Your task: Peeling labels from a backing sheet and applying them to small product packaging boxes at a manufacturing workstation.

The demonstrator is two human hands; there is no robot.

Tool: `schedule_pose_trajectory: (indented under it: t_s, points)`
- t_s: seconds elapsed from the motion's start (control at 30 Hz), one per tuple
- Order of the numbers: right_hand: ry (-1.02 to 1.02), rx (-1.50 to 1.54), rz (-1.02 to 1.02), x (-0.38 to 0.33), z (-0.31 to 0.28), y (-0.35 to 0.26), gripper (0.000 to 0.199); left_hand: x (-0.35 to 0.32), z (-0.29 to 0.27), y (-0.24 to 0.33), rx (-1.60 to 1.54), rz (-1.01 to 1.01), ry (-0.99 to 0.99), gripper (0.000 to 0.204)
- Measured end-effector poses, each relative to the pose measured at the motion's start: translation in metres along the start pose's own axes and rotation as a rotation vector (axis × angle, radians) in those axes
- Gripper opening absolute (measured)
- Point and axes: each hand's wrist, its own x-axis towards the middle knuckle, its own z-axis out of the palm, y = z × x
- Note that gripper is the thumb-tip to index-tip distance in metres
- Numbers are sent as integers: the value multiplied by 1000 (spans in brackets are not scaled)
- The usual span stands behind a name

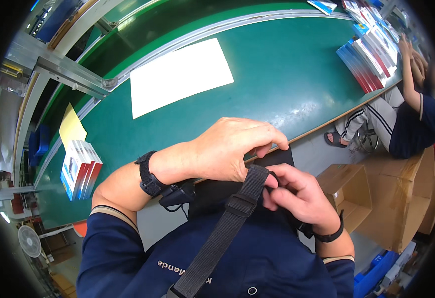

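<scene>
A wide black webbing strap with a slide buckle runs diagonally up my dark blue shirt. At its upper end my right hand is closed, thumb and fingers pinching around the looped strap. Just above, my left hand arches over the same spot, fingers bent and the thumb apart from them, beside the strap's loop. A black pouch-like thing shows behind and below the left fingertips; its full shape is hidden. Both wrists wear black bands, and a small black device with a cable hangs by the left wrist.
The green table carries a white sheet, a short stack of boxes with a yellow sheet at left, and stacked boxes at right. A seated person works there. Open cardboard cartons stand at lower right.
</scene>
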Motion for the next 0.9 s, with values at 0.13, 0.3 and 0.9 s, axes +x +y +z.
schedule_pose_trajectory:
  t_s: [0.13, 0.3, 0.9]
  points:
    - [71, -260, -115, 15, 11, -2, 18, -2, -4, 8, 92, 154, 58, 40]
    - [230, -361, -215, 19, 9, 6, 13, -3, -32, 59, 209, 152, -446, 29]
    - [-36, -388, -330, -19, 7, -15, 22, -94, -86, 104, 437, 589, 191, 18]
